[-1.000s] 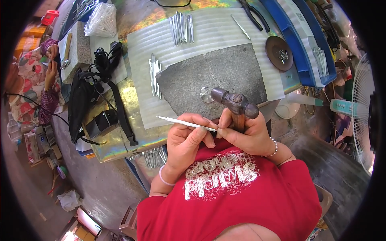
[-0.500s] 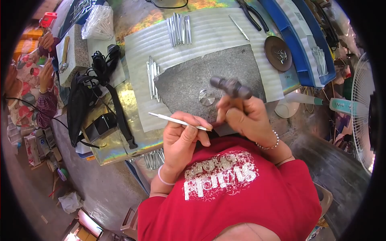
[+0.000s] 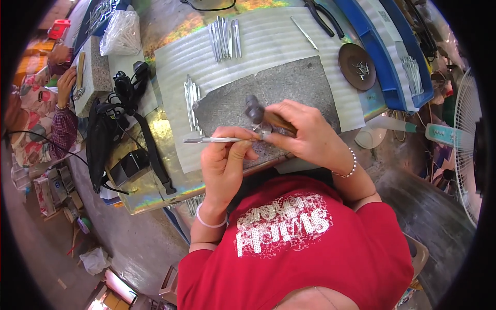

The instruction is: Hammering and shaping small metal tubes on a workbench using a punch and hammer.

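Note:
My left hand (image 3: 225, 163) pinches a slim silver metal rod (image 3: 199, 140) between thumb and fingers, its thin tip pointing left. The rod's other end reaches the near part of a grey stone slab (image 3: 305, 82). Closed around a wooden handle, my right hand (image 3: 312, 132) holds a hammer (image 3: 253, 109) with its dark head low over the slab, by the rod's end. A shiny round metal disc (image 3: 265, 129) there is mostly hidden by the hammer and my fingers. Slim metal rods lie in two groups, one beyond the slab (image 3: 225, 41) and one at its left (image 3: 191, 103).
A brown round dish (image 3: 347, 72) holds small metal bits. Black-handled pliers (image 3: 324, 20) and a blue tray (image 3: 386, 85) lie at the far right, near a fan (image 3: 467, 150). Black straps and cables (image 3: 111, 124) lie left. Another person (image 3: 44, 113) sits beyond a stone block (image 3: 98, 77).
The hammer has come left and down toward the slab. My left hand has moved slightly up and left, bringing the rod's end onto the slab area. The other person's hands have shifted.

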Available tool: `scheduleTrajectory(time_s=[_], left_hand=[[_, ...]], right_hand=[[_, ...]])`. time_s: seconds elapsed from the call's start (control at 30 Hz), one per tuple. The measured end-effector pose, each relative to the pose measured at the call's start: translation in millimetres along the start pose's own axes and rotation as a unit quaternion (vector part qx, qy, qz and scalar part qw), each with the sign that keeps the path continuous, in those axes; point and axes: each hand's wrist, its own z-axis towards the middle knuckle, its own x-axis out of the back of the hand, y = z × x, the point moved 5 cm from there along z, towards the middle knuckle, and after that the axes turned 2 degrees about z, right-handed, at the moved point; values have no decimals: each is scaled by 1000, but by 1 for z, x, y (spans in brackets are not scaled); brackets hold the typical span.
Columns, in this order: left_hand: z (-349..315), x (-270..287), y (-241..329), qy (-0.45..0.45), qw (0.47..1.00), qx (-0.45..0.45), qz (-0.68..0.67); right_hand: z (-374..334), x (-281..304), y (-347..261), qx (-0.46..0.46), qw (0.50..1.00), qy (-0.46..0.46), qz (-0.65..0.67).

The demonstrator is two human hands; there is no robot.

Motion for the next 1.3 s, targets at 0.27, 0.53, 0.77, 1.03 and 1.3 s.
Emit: scheduleTrajectory(time_s=[0.27,0.53,0.77,1.03,1.3], left_hand=[[7,-7,-4,-13,994,-9,105],[8,-12,0,-14,990,-32,137],[8,-12,2,-11,984,-59,169],[8,-12,0,-13,986,-51,157],[6,-22,13,-5,943,-142,302]], right_hand=[[-34,8,24,-133,963,105,208],[-35,9,24,-146,961,96,212],[-33,11,17,-146,971,86,172],[-31,13,16,-146,973,87,156],[-31,11,15,-127,977,95,142]])
